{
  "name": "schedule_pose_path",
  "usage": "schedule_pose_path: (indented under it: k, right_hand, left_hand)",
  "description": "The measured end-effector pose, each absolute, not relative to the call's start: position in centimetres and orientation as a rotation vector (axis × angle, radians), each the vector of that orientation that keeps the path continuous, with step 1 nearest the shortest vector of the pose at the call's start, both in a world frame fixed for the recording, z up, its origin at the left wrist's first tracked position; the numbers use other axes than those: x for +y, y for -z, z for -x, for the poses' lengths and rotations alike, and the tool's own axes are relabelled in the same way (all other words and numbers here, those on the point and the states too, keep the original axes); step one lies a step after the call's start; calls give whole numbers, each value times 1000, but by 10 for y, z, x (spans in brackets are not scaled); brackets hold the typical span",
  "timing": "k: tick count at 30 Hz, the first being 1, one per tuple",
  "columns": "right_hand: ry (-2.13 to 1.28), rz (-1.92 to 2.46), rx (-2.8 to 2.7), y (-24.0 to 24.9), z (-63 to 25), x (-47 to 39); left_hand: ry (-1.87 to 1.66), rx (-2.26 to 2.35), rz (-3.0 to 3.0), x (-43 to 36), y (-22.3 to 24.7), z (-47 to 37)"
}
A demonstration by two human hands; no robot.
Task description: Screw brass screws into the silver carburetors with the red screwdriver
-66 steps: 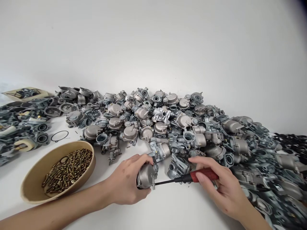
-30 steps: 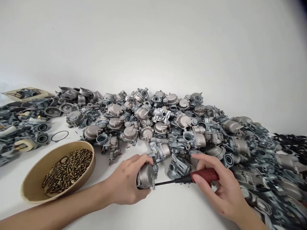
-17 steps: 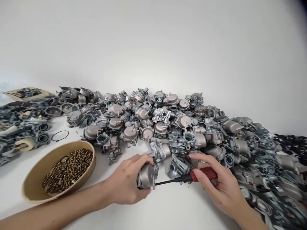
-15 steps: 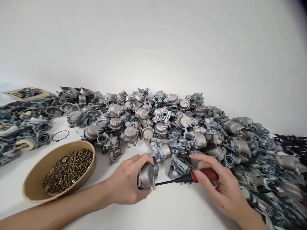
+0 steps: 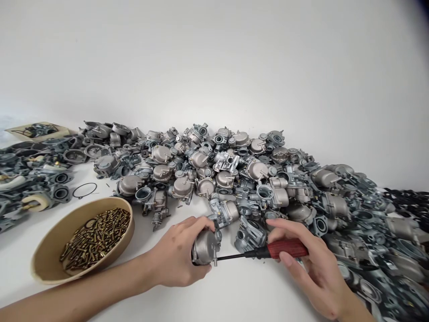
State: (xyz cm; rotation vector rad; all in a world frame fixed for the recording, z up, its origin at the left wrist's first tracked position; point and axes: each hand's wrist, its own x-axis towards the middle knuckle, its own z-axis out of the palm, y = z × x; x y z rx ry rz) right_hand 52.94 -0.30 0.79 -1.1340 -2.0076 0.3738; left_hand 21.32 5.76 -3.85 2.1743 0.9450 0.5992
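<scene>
My left hand (image 5: 182,252) is wrapped round a grey metal carburetor (image 5: 205,247) just above the white table. A screwdriver (image 5: 290,249) with a red and black handle lies level, its dark shaft reaching the carburetor's right side beside a small pipe stub. The exact spot where its tip sits is hidden. My right hand (image 5: 311,261) has its fingers around the red handle, with the thumb below and the forefinger stretched above it.
A tan bowl (image 5: 45,243) of small brass-coloured screws stands at the left. Behind my hands a large heap of carburetors (image 5: 224,179) spreads along the wall. A black ring (image 5: 84,190) lies behind the bowl; more metal parts (image 5: 60,179) are at the far left.
My right thumb has come away from the top of the handle and dropped lower, and the hand's grip is looser. The screwdriver handle has shifted slightly. My left hand and the carburetor look unmoved.
</scene>
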Motion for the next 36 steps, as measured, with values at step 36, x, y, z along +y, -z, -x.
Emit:
schedule_pose_path:
  k: [36]
  right_hand:
    - [-415, 1165, -2040, -13, -535, -4]
  left_hand:
    - [-610, 950, -2161, 58, 41, -214]
